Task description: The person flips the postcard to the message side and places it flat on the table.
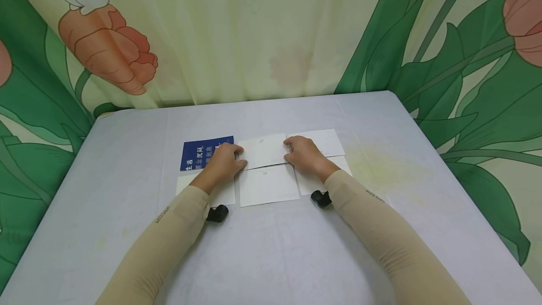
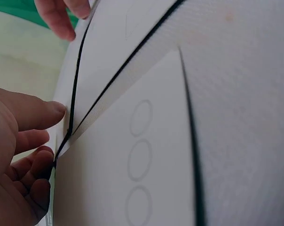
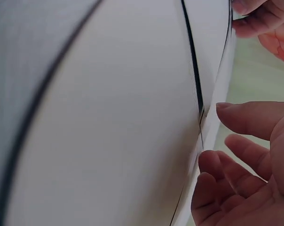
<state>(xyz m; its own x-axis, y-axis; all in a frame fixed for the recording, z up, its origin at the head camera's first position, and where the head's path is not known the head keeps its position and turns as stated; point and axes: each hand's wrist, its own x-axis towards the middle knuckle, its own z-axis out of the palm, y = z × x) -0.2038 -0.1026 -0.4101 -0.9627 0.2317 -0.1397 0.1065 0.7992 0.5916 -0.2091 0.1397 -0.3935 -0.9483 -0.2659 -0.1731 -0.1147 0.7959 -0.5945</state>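
Six-place rows of postcards lie on the table, most with their white sides up. My left hand point(image 1: 224, 164) is at the left edge of the upper middle postcard point(image 1: 262, 152), thumb and forefinger apart, partly over a blue postcard point(image 1: 195, 153) with white lettering. At that postcard's right edge, my right hand point(image 1: 306, 156) has its fingertips, covering part of the upper right postcard point(image 1: 332, 141). Below lie a lower left postcard point(image 1: 224, 196), a lower middle postcard point(image 1: 268, 186) and a lower right postcard point(image 1: 306, 183). Printed circles show in the left wrist view.
A pale cloth covers the table point(image 1: 271, 253), with a yellowish stain point(image 1: 381, 164) to the right. Behind it hangs a curtain point(image 1: 237, 36) printed with leaves and flowers. Black wrist devices point(image 1: 218, 213) sit beneath the sleeves.
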